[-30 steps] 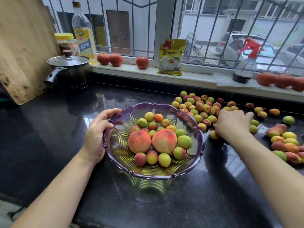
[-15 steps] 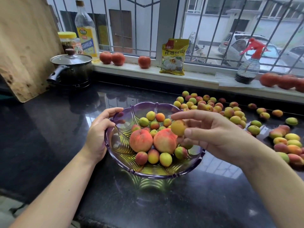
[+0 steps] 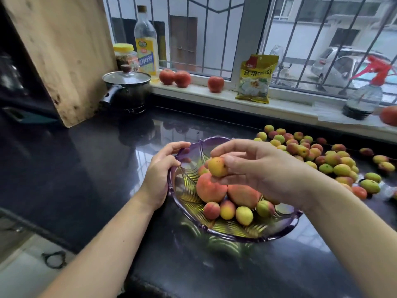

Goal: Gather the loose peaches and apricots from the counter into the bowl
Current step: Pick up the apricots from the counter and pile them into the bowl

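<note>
The right hand (image 3: 255, 168) pinches an apricot (image 3: 217, 166) above the bowl (image 3: 279, 234), whose rim the left hand (image 3: 160, 175) grips; dropped from here, it may bounce off the peaches (image 3: 211, 190) onto the bench (image 3: 86, 168).

The right hand (image 3: 255, 168) is covering most of the bowl's (image 3: 247, 233) far fruit, the spray bottle (image 3: 365, 97) is blurring out, and one sill fruit (image 3: 390, 115) is getting cropped.

Soft daylight from the window (image 3: 214, 35); glare on the glossy counter (image 3: 96, 168); wide-angle bowing, blurred edges
</note>
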The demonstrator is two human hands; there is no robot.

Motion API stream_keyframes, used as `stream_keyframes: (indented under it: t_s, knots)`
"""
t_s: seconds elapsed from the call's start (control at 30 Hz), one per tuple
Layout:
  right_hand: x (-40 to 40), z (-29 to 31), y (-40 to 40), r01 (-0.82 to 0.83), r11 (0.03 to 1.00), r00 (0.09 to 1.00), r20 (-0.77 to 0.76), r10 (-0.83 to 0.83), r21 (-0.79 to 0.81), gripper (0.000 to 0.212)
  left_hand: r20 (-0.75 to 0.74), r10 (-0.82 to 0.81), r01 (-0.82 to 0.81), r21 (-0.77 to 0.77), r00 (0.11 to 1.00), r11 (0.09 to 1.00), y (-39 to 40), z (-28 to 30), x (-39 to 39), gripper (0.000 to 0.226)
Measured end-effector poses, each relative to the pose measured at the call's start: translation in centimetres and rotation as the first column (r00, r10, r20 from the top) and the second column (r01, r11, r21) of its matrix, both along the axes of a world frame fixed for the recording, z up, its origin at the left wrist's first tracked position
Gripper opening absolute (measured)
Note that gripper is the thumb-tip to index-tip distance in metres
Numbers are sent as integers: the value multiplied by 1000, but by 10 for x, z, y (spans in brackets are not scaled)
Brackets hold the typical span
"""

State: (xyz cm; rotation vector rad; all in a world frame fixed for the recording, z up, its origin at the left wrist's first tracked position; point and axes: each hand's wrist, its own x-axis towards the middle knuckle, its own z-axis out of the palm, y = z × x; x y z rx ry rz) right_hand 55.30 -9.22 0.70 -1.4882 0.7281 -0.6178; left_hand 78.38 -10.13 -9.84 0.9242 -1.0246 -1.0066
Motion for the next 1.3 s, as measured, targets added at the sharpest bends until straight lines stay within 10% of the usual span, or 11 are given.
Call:
stream_keyframes:
  t_s: [0.4, 0.87, 1.1, 1.3]
  knots:
    - [76, -26, -43, -69, 722, 759, -505, -410, -689, 28, -22, -32, 32, 13, 999, 999, 0, 1, 2, 49]
    - [96, -30, -27, -490, 523, 519, -716, -467, -697, 24, -29, -40, 41, 50, 999, 998, 1, 1, 3, 50]
    - [43, -4, -58, -27, 591, 692, -442, -571, -806, 17, -32, -27, 29, 44, 999, 999, 0, -1, 2, 50]
    - [-34, -17, -138, 36, 626, 327, -583, -744, -779, 27, -31, -20, 22, 38, 999, 999, -1, -2, 2, 51]
